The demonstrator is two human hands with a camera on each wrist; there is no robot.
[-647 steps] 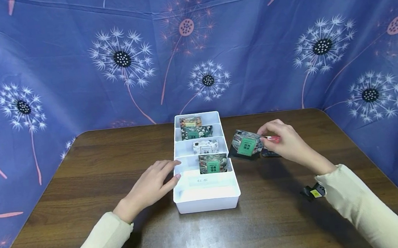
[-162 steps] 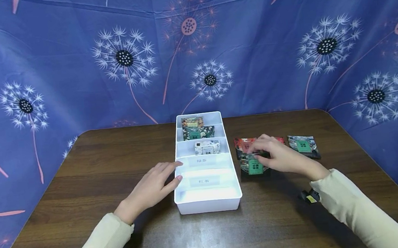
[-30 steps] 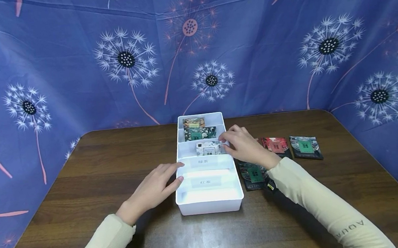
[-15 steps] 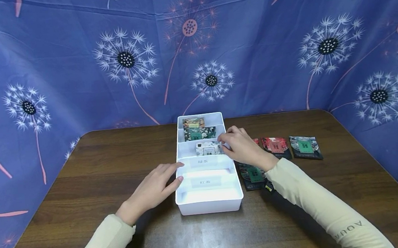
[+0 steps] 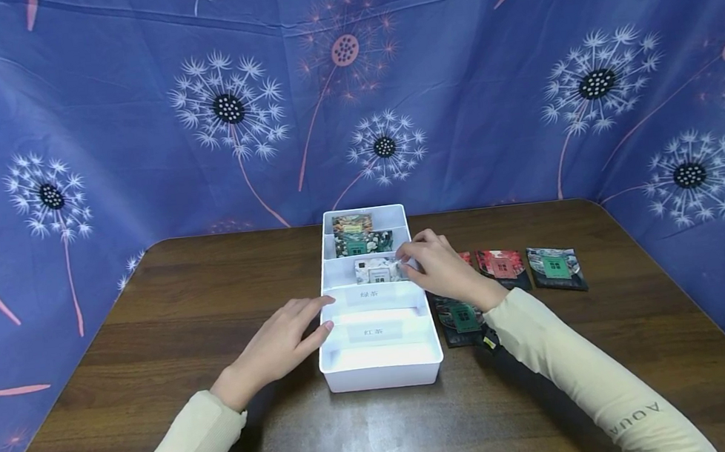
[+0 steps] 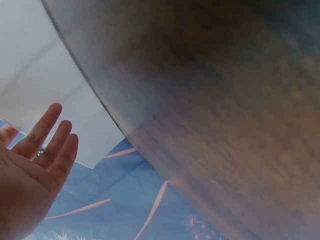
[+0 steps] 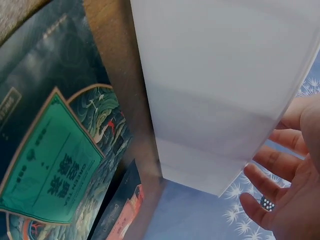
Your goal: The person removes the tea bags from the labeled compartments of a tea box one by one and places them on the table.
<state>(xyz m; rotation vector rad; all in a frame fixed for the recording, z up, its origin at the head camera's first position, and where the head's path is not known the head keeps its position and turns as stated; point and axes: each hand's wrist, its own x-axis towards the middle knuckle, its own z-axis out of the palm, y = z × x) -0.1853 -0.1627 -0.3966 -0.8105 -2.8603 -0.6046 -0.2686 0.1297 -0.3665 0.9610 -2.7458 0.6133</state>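
Note:
A white divided box (image 5: 383, 376) stands mid-table, holding tea sachets in its far compartments. In the head view my right hand (image 5: 441, 265) reaches over the box's right wall, thumb and index finger pinching the right end of a white floral tea sachet (image 5: 376, 271) in the third compartment from the back. The fingertips' exact contact is small to see. My left hand (image 5: 279, 347) lies at the box's left wall, fingers extended and touching the rim. The two nearest compartments show only labels (image 5: 374, 331). Behind the white sachet sit a dark floral sachet (image 5: 364, 243) and an orange-patterned sachet (image 5: 352, 224).
On the table right of the box lie a green-labelled sachet (image 5: 462, 319), partly under my right forearm, a red sachet (image 5: 503, 267) and another green-labelled sachet (image 5: 556, 267). Another red sachet (image 5: 466, 257) is mostly hidden behind my right hand. A blue dandelion-print cloth (image 5: 468, 94) hangs behind.
The green-labelled sachet formerly in the box's fourth compartment now lies on the table. My right hand has moved from the table sachets to the white sachet; over the last second it barely moves.

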